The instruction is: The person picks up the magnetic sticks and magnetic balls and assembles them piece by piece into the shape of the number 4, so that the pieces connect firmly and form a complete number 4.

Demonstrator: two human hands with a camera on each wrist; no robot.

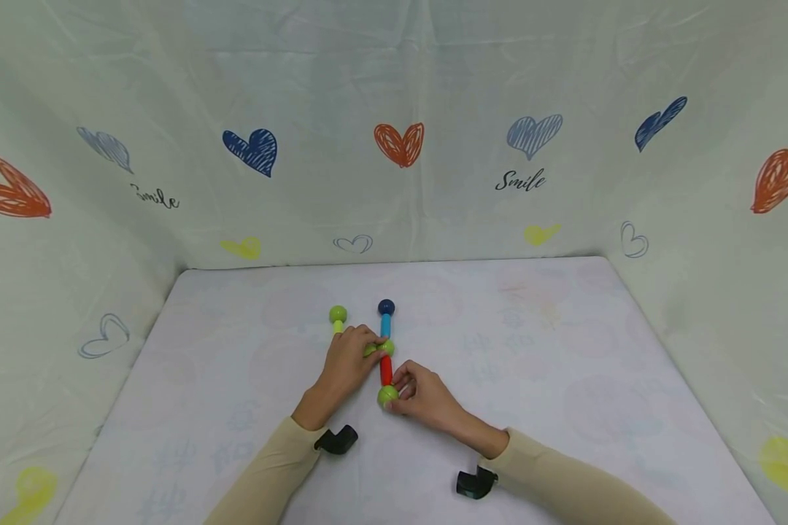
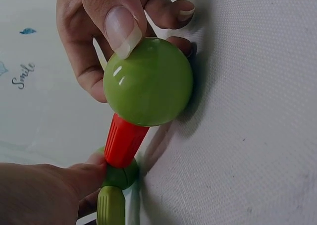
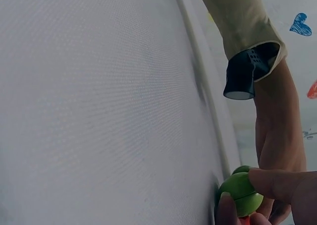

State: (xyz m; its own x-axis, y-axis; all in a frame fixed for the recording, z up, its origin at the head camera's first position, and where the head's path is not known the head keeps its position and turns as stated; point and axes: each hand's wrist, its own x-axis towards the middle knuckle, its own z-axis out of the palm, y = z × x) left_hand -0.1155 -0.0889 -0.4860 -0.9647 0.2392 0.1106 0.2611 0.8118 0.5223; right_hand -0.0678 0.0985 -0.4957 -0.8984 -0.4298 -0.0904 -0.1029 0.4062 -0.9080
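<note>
Ball-and-stick toy pieces lie joined on the table. My right hand (image 1: 427, 397) pinches the nearest green ball (image 1: 387, 396) between thumb and fingers. A red stick (image 1: 386, 370) runs from that ball to a middle green ball (image 1: 387, 348). At this middle joint, my left hand (image 1: 346, 361) pinches with thumb and fingertips, partly covering it. Beyond it, a blue stick (image 1: 385, 325) leads to a dark blue ball (image 1: 386, 307). Another green ball (image 1: 338, 314) tops a yellow-green stick, partly hidden behind the left hand. In the left wrist view, a yellow-green stick (image 2: 111, 205) meets the middle ball.
A white-covered table (image 1: 532, 379) lies under the pieces, its far edge against a hanging sheet (image 1: 315, 87) printed with hearts. Black wrist devices (image 1: 338, 440) sit at both sleeve cuffs, close above the table.
</note>
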